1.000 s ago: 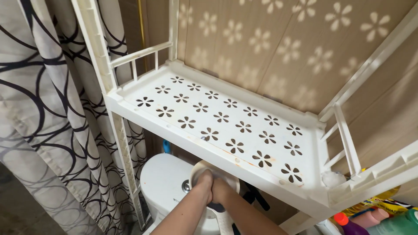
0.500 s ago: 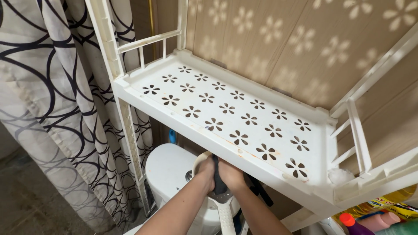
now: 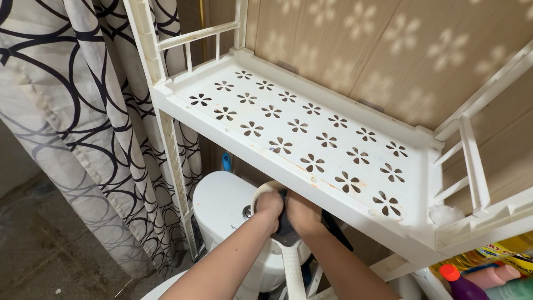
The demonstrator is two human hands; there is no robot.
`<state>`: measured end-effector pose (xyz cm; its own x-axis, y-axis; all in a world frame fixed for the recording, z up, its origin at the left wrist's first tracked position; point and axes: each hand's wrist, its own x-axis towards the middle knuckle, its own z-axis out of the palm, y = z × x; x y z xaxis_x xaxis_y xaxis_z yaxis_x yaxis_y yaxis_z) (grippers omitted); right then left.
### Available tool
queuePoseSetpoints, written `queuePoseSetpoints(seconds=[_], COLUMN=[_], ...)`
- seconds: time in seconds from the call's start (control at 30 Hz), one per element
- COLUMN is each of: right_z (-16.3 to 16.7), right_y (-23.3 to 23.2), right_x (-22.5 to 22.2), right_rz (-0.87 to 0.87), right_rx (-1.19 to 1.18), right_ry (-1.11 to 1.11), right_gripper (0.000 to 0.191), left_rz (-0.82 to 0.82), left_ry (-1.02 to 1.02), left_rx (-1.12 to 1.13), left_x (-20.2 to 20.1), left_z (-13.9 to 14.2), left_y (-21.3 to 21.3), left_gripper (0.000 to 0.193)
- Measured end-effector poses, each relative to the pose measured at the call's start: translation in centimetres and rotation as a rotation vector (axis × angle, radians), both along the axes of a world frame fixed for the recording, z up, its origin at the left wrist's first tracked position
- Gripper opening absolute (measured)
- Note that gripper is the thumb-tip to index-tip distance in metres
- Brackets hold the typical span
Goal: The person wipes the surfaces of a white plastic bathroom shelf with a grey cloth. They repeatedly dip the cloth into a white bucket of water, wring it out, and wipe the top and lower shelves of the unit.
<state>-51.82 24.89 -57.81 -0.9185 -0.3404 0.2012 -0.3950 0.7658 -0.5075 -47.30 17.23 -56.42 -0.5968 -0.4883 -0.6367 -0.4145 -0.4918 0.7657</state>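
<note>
Just under the front edge of a white plastic shelf [image 3: 311, 139] with flower-shaped holes, my left hand [image 3: 269, 210] and my right hand [image 3: 304, 214] are pressed together. Both are closed around the dark grey top [image 3: 284, 225] of a white-handled tool [image 3: 292, 272] whose handle runs down toward me. A white ring-shaped thing [image 3: 260, 193] sits against my left hand; what it is I cannot make out. Behind and below the hands stands a white toilet tank [image 3: 222, 208].
A black-and-white circle-patterned curtain [image 3: 72, 111] hangs at the left beside the shelf's upright post [image 3: 175, 161]. A beige flower-patterned wall panel [image 3: 388, 50] backs the shelf. Coloured bottles [image 3: 483, 275] stand at the lower right. A blue-tipped item [image 3: 226, 161] shows behind the tank.
My view has swung left and down, showing more curtain and floor. Both hands stay clasped on the tool under the shelf edge, hardly moved.
</note>
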Motion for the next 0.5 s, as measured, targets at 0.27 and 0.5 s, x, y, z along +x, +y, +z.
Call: queuePoseSetpoints(seconds=[0.27,0.5], right_z=[-3.3,-3.0], right_y=[-0.2,-0.1], right_x=[-0.3,-1.1], right_rz=[0.302,0.249], right_rx=[0.511,0.331], right_ry=[-0.362,-0.355], right_gripper=[0.039,0.045], left_rz=[-0.003,-0.227], left_ry=[0.064,0.067], left_rx=[0.224,0.036], left_x=[-0.3,-0.1], left_z=[-0.7,0.0], left_y=[-0.3,-0.6], left_gripper=[0.046,0.048])
